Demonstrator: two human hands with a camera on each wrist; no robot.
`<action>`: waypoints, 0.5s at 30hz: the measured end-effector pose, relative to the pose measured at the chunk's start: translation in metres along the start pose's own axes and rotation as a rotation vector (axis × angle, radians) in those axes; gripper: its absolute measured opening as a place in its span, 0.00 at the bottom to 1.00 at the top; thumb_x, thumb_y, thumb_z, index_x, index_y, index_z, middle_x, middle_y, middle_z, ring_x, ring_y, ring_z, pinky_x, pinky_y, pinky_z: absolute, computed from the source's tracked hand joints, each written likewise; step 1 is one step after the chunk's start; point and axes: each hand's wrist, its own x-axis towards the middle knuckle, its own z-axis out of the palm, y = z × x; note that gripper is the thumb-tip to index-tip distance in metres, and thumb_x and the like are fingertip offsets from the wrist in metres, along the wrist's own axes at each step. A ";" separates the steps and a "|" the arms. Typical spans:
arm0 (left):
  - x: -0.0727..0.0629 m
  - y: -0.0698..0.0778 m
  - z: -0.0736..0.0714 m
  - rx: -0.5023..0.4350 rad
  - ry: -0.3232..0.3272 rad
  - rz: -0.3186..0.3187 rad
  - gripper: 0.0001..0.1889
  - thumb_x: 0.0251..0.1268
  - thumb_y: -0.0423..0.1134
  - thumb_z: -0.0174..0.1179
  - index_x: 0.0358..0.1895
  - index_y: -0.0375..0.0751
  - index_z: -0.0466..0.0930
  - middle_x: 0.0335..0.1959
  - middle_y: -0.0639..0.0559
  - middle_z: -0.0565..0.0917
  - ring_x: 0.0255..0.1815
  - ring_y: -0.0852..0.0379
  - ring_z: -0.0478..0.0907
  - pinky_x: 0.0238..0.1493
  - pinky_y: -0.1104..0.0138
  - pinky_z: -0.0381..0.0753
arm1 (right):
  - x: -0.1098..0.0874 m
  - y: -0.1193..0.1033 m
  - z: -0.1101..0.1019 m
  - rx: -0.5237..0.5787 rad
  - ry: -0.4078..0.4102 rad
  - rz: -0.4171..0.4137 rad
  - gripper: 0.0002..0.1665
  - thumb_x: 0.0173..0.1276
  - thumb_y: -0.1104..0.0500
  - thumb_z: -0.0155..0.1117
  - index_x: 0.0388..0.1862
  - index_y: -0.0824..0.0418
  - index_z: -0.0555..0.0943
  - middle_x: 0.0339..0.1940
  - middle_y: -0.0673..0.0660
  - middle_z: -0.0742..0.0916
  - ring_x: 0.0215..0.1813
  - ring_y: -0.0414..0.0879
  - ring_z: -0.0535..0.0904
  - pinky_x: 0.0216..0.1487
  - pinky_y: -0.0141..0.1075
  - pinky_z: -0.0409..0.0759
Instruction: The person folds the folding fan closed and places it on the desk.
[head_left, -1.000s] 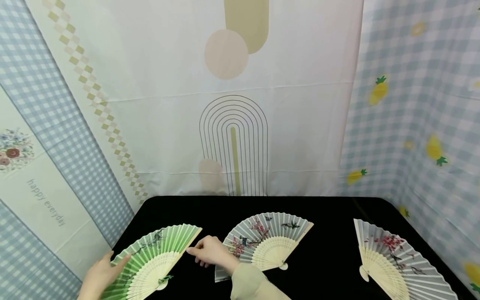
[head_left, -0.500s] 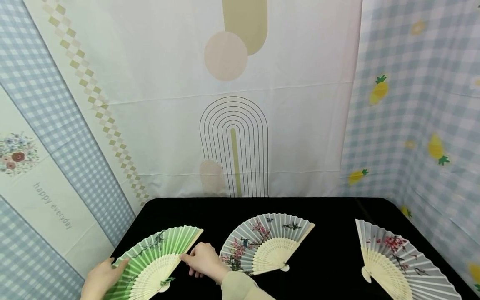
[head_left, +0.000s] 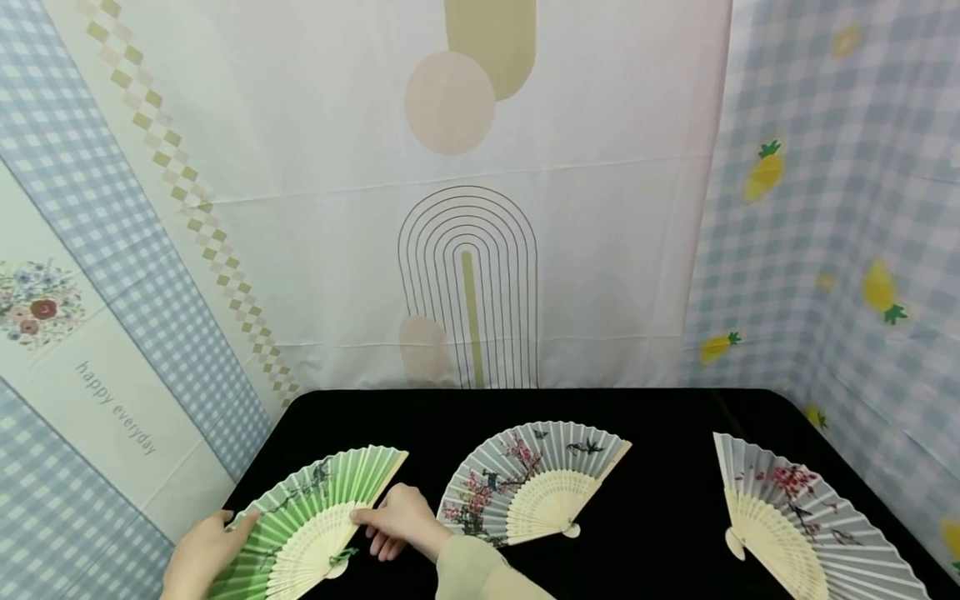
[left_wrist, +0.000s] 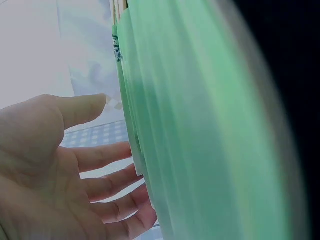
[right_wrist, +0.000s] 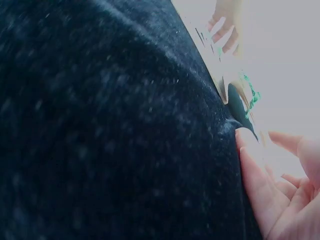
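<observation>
A green folding fan (head_left: pixel 337 483) lies spread on the black table, with a dark branch print, pale slatted ribs and a green tassel (head_left: pixel 343 556) at its pivot. My left hand (head_left: pixel 201 554) is at its left side; in the left wrist view the straight, spread fingers (left_wrist: pixel 110 185) touch the green pleats' edge, and the thumb stands apart. With thumb and forefinger my right hand (head_left: pixel 401 521) pinches the fan's right outer rib, its other fingers hanging lower. The right wrist view shows the right fingertips (right_wrist: pixel 246 137) at the fan's edge, close to the black cloth.
A grey folding fan (head_left: pixel 558 446) with pink blossoms lies spread just right of my right forearm. Another grey blossom fan (head_left: pixel 795 483) lies further right, cut off by the frame. Printed cloths hang behind the black table (head_left: pixel 660 417) and at both sides.
My right hand has moved left and slightly down along the green fan's right rib to nearer its pivot. The left hand keeps its place at the left side.
</observation>
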 end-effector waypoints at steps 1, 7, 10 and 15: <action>0.000 0.001 0.000 -0.003 -0.002 0.000 0.45 0.75 0.62 0.49 0.58 0.09 0.67 0.54 0.16 0.74 0.55 0.19 0.71 0.52 0.37 0.75 | 0.000 0.000 0.001 0.027 -0.010 0.019 0.24 0.67 0.52 0.72 0.14 0.63 0.83 0.09 0.55 0.82 0.07 0.38 0.72 0.09 0.33 0.76; 0.001 0.006 -0.001 -0.016 -0.009 -0.003 0.44 0.74 0.62 0.49 0.58 0.10 0.68 0.54 0.16 0.74 0.55 0.19 0.71 0.52 0.36 0.75 | 0.002 0.000 0.006 0.166 -0.027 0.095 0.18 0.65 0.60 0.70 0.17 0.67 0.84 0.13 0.60 0.85 0.11 0.42 0.79 0.12 0.30 0.77; 0.001 0.009 -0.001 -0.017 0.000 -0.002 0.44 0.75 0.61 0.48 0.58 0.10 0.68 0.55 0.16 0.74 0.56 0.19 0.70 0.52 0.36 0.74 | 0.002 -0.001 0.007 0.209 -0.023 0.093 0.16 0.66 0.63 0.68 0.19 0.68 0.83 0.15 0.61 0.85 0.14 0.44 0.82 0.14 0.30 0.79; 0.001 0.011 -0.001 -0.019 -0.017 0.008 0.43 0.76 0.61 0.47 0.56 0.10 0.69 0.53 0.17 0.76 0.54 0.20 0.72 0.51 0.38 0.75 | 0.003 0.001 0.007 0.256 -0.017 0.076 0.13 0.70 0.64 0.63 0.25 0.68 0.79 0.17 0.61 0.85 0.20 0.53 0.86 0.19 0.32 0.83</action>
